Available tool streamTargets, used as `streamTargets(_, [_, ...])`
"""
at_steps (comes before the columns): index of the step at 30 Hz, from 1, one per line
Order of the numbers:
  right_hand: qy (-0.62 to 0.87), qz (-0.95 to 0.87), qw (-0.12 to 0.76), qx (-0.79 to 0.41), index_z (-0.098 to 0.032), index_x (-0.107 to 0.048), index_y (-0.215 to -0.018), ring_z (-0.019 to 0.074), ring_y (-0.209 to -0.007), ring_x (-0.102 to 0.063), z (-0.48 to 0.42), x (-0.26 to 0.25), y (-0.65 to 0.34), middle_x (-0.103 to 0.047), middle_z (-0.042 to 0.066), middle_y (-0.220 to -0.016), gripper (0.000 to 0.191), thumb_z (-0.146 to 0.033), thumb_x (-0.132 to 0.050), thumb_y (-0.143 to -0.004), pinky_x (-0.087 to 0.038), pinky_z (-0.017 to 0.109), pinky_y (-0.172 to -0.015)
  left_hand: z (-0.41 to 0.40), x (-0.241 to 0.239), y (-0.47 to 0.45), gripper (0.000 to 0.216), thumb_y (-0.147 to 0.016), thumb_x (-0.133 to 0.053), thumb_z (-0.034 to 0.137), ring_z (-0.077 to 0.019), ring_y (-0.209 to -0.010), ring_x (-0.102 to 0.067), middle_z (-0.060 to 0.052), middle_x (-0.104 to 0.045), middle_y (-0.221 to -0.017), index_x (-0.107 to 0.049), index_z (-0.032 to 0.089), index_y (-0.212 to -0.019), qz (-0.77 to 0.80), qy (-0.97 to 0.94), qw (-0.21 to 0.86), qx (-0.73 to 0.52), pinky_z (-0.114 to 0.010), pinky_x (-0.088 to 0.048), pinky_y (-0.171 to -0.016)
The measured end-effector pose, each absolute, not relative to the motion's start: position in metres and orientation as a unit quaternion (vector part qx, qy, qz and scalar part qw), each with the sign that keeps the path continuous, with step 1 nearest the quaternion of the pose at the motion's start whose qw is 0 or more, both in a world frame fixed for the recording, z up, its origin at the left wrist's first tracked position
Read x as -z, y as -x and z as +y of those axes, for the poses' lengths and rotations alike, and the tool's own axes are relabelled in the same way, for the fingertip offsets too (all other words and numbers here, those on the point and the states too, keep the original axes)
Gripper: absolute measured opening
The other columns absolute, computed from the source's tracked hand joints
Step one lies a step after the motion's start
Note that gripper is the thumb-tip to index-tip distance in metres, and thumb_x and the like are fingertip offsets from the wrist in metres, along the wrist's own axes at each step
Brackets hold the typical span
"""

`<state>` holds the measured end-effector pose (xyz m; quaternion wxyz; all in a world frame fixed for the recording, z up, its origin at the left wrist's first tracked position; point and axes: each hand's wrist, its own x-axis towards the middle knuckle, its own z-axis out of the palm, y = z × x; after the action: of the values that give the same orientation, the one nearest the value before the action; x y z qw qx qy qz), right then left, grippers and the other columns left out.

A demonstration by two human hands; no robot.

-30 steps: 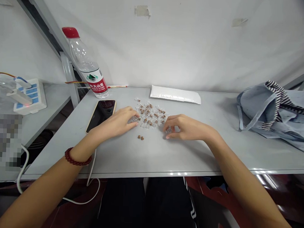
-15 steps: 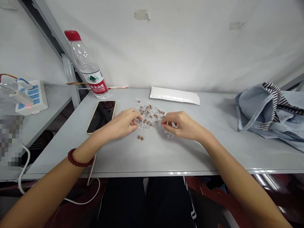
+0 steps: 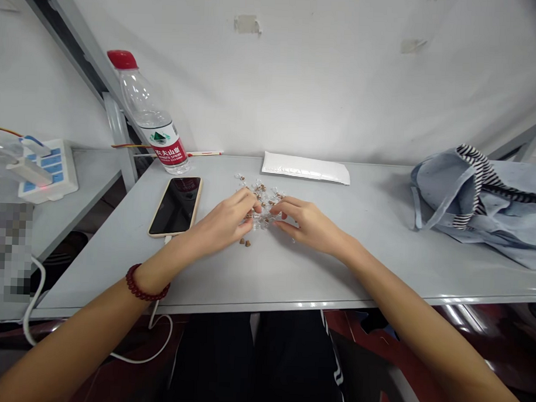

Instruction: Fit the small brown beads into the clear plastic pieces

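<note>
Small clear plastic pieces with brown bits among them lie in a loose pile (image 3: 260, 189) on the grey table, too small to name exactly. My left hand (image 3: 232, 217) is at the pile's left side, fingers curled and thumb close to them; whatever lies between the fingertips is hidden. From the right, my right hand (image 3: 309, 223) reaches to the pile's edge, with thumb and fingers bent and a gap between them. Two brown pieces (image 3: 245, 243) rest apart, just below my left hand.
A phone (image 3: 176, 206) with a white cable lies left of the pile. Behind it stands a water bottle (image 3: 158, 132) with a red cap. A flat white packet (image 3: 306, 168) lies near the wall. Rightward is a light blue bag (image 3: 448, 190). A power strip (image 3: 49, 170) sits far left.
My two hands have drawn closer together over the pile. The right hand moved left, away from the clear pieces at its side, and the left hand moved slightly right.
</note>
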<state>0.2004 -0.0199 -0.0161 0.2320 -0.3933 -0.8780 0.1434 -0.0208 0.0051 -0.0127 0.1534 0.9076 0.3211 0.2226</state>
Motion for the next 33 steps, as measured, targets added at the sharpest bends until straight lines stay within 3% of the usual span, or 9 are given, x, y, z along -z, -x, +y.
streamTargets(6, [0.371, -0.880, 0.264, -0.137, -0.015, -0.057, -0.111, 0.0208, -0.091, -0.056, -0.021, 0.020, -0.193, -0.057, 0.012, -0.104, 0.023, -0.026, -0.053, -0.091, -0.048, 0.036, -0.077, 0.005, 0.010, 0.020, 0.014, -0.082, -0.046, 0.009, -0.0130, -0.081, -0.055, -0.004, -0.054, -0.097, -0.050, 0.017, -0.092, 0.295, -0.897, 0.177, -0.277, -0.028, -0.050, -0.075])
streamTargets(11, [0.362, -0.851, 0.335, -0.182, -0.016, -0.060, -0.100, 0.0151, -0.073, -0.054, -0.025, 0.020, -0.186, -0.061, 0.006, -0.084, 0.015, -0.025, -0.051, -0.092, -0.046, 0.030, -0.067, -0.007, 0.008, 0.010, 0.006, -0.086, -0.050, 0.014, -0.0132, -0.087, -0.056, -0.005, -0.055, -0.096, -0.052, 0.018, -0.090, 0.263, -0.875, 0.222, -0.340, -0.027, -0.054, -0.076])
streamTargets(14, [0.380, -0.803, 0.376, -0.265, -0.017, -0.063, -0.100, 0.0137, -0.075, -0.057, -0.027, 0.016, -0.185, -0.066, 0.005, -0.088, 0.016, -0.024, -0.053, -0.091, -0.046, 0.028, -0.068, -0.009, 0.006, 0.008, 0.006, -0.087, -0.053, 0.021, -0.0142, -0.088, -0.058, -0.006, -0.057, -0.098, -0.056, 0.017, -0.091, 0.291, -0.856, 0.225, -0.363, -0.028, -0.055, -0.078])
streamTargets(18, [0.402, -0.759, 0.373, -0.352, -0.016, -0.067, -0.097, 0.0136, -0.079, -0.059, -0.028, 0.010, -0.187, -0.069, 0.006, -0.092, 0.017, -0.024, -0.055, -0.089, -0.046, 0.027, -0.068, -0.007, 0.005, 0.011, 0.011, -0.087, -0.055, 0.026, -0.0140, -0.076, -0.060, -0.004, -0.065, -0.086, -0.062, 0.017, -0.085, 0.316, -0.868, 0.196, -0.329, -0.027, -0.052, -0.073])
streamTargets(24, [0.402, -0.796, 0.328, -0.311, -0.015, -0.067, -0.086, 0.0115, -0.069, -0.053, -0.026, 0.007, -0.189, -0.065, 0.002, -0.079, 0.013, -0.020, -0.055, -0.086, -0.039, 0.024, -0.060, -0.011, 0.004, 0.011, 0.017, -0.085, -0.055, 0.025, -0.0122, -0.059, -0.056, -0.002, -0.063, -0.067, -0.064, 0.016, -0.073, 0.345, -0.880, 0.177, -0.273, -0.024, -0.043, -0.055])
streamTargets(33, [0.406, -0.827, 0.297, -0.252, -0.015, -0.066, -0.084, 0.0110, -0.062, -0.047, -0.022, 0.006, -0.198, -0.060, 0.001, -0.073, 0.016, -0.020, -0.052, -0.086, -0.036, 0.025, -0.059, -0.007, -0.016, 0.020, 0.012, -0.076, -0.061, 0.022, -0.0133, -0.060, -0.062, -0.001, -0.069, -0.064, -0.068, 0.015, -0.069, 0.385, -0.849, 0.334, -0.141, -0.022, -0.044, -0.056])
